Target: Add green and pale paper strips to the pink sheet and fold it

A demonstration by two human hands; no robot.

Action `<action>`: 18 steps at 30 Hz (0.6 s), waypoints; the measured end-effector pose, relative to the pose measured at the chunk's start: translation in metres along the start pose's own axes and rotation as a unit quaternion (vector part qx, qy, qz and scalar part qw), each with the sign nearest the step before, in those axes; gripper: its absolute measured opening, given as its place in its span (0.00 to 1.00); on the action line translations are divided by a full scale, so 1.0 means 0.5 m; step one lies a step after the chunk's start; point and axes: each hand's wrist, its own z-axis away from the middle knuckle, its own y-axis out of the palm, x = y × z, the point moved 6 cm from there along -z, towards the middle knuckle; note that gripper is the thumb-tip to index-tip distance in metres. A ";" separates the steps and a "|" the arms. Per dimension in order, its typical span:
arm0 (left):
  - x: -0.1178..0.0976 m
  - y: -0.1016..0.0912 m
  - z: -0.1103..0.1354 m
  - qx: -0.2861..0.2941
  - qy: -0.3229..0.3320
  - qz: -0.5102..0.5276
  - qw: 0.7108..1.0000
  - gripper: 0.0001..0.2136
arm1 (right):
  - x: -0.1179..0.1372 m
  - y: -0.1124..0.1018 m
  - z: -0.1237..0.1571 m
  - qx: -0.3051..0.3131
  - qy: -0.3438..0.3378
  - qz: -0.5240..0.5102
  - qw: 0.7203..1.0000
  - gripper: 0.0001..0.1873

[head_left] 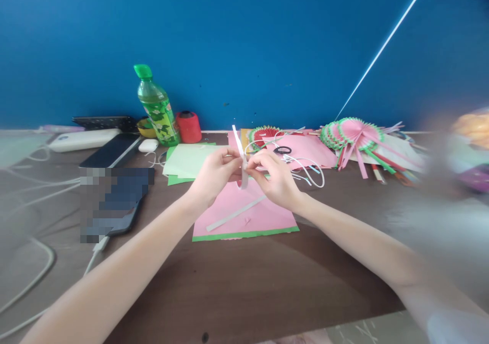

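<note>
My left hand (215, 175) and my right hand (275, 178) meet above the pink paper sheet (244, 217), both pinching a narrow white strip (240, 145) that stands up between the fingertips and hangs a little below them. Another white strip (235, 213) lies loose on the pink sheet, which sits on a green sheet showing along its front edge. Both hands have their fingers closed on the strip.
A green bottle (157, 107), a red thread spool (188, 126), light green paper (189, 162), a phone (114, 150) and a white mouse (148, 145) sit at the back left. Folded pink-green paper fans (353, 135) and loose white strips (305, 171) lie to the right. Cables (34, 278) run on the left.
</note>
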 end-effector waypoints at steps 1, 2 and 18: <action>0.000 -0.001 0.000 -0.003 0.001 0.001 1.000 0.02 | 0.000 0.001 0.000 -0.001 -0.001 0.005 1.000 0.06; 0.001 -0.001 0.000 -0.005 0.003 0.002 1.000 0.03 | -0.001 0.003 0.001 0.000 -0.001 0.010 1.000 0.06; 0.012 -0.010 0.002 -0.027 0.052 -0.072 0.996 0.03 | 0.010 0.025 0.016 0.020 -0.025 0.047 0.998 0.06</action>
